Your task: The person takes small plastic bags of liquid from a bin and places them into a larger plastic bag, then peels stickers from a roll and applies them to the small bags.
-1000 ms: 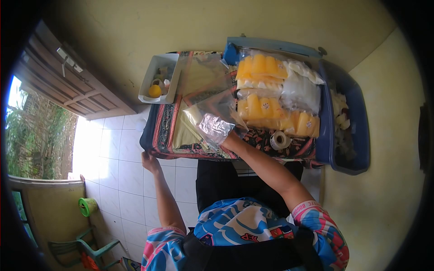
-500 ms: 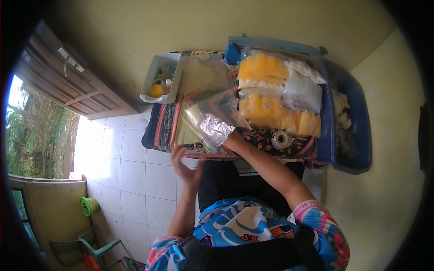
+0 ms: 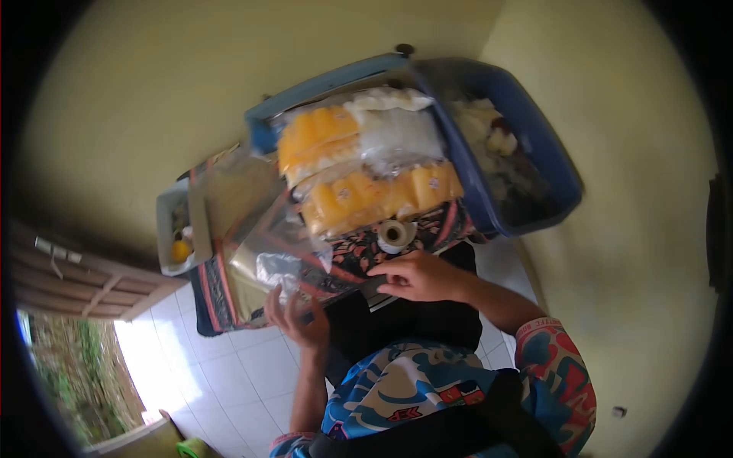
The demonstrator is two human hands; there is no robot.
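The counter [image 3: 217, 305], draped in a patterned cloth, stretches away from my lap. At its far right stands a deep blue tub [image 3: 546, 145] with pale pieces inside. Just left of the tub, stacked packets [image 3: 359, 164] of yellow and white lie in rows on a blue lid. The clear plastic bag [image 3: 263, 240] sits on the near left part of the counter, left of the packets and over a pile of flat bags. Its long axis runs from near to far and leans a little leftward as it goes. The far end lies toward the wall, and the crumpled near end rises toward me. A red-striped edge runs left to right along the near side, between my two hands. A white tray [image 3: 169, 243] holding a small yellow thing sits at the far left edge. My right hand [image 3: 418, 276] is at the near edge, right of the bag, with thumb and fingers pinched on what looks like that striped edge. My left hand [image 3: 301, 320] is loosely open, palm up, below the bag's crumpled near corner, fingertips against the plastic. A small tape roll [image 3: 395, 233] lies just beyond my right hand.
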